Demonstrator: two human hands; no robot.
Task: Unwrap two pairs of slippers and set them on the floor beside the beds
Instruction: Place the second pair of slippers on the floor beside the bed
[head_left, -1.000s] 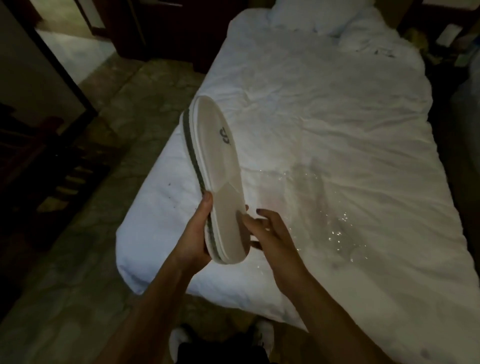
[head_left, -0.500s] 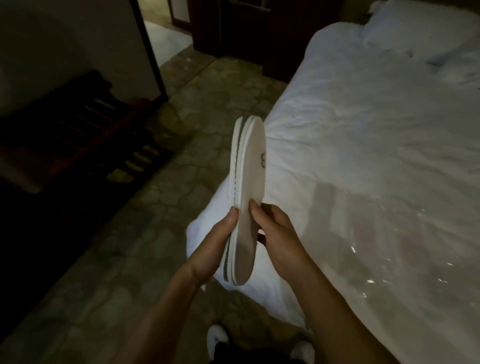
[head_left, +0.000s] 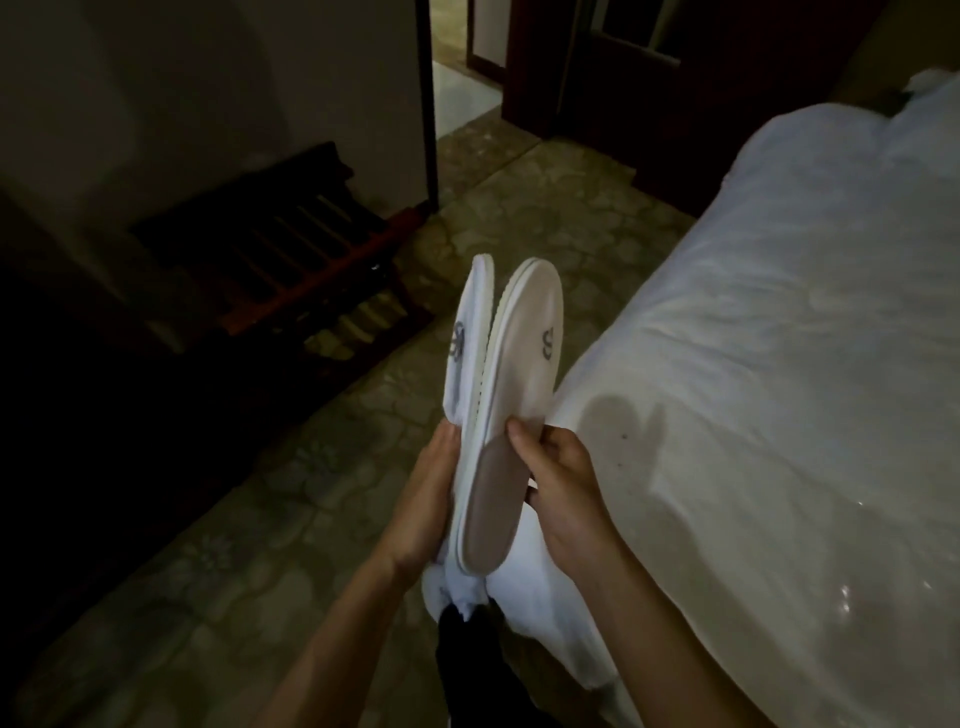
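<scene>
Two white slippers with a grey logo stand upright in front of me, over the floor by the bed's left corner. My left hand (head_left: 428, 499) grips the left slipper (head_left: 462, 338) at its lower part. My right hand (head_left: 561, 478) holds the right slipper (head_left: 524, 374), thumb on its sole side. The two slippers fan apart at the top and touch near the bottom. No wrapping shows on them.
A white bed (head_left: 779, 389) fills the right side, with a glinting clear plastic patch (head_left: 841, 597) near its foot. A dark wooden luggage rack (head_left: 291, 260) stands at the left wall. Stone-patterned floor (head_left: 260, 545) lies between. A doorway (head_left: 457, 67) is at the back.
The pair, pressed flat together before, has parted into two slippers, one in each hand. My view has swung left, off the bed and toward the floor and the rack.
</scene>
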